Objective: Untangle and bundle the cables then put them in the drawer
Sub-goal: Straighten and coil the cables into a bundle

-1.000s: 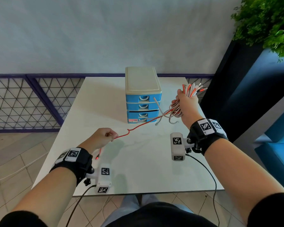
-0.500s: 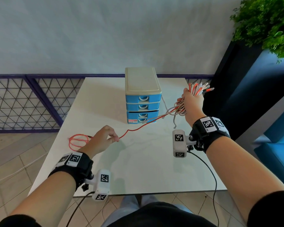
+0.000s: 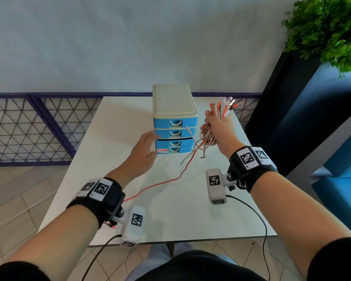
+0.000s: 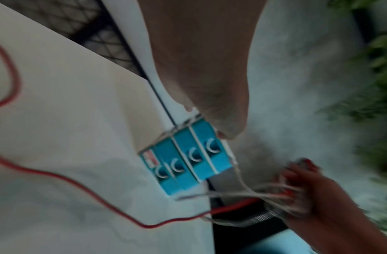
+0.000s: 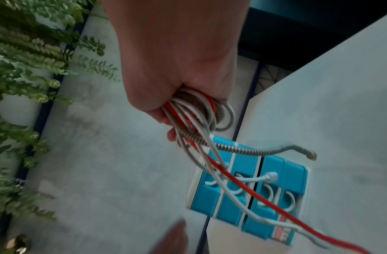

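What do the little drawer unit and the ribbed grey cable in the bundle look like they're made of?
Drawer unit: looks like moulded plastic, with glossy blue fronts and a matte cream shell.
Ribbed grey cable: its spiral ridges suggest a metal spring wrap or ribbed plastic sheath; which one is unclear. It holds a bend, so it is fairly stiff.

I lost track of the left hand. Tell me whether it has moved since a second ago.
Yes. The left hand has let go of the red cable and travelled forward across the table to the drawer unit, fingers open.

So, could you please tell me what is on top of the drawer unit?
Nothing shows on the drawer unit's cream lid in the head view. Its drawer contents are hidden.
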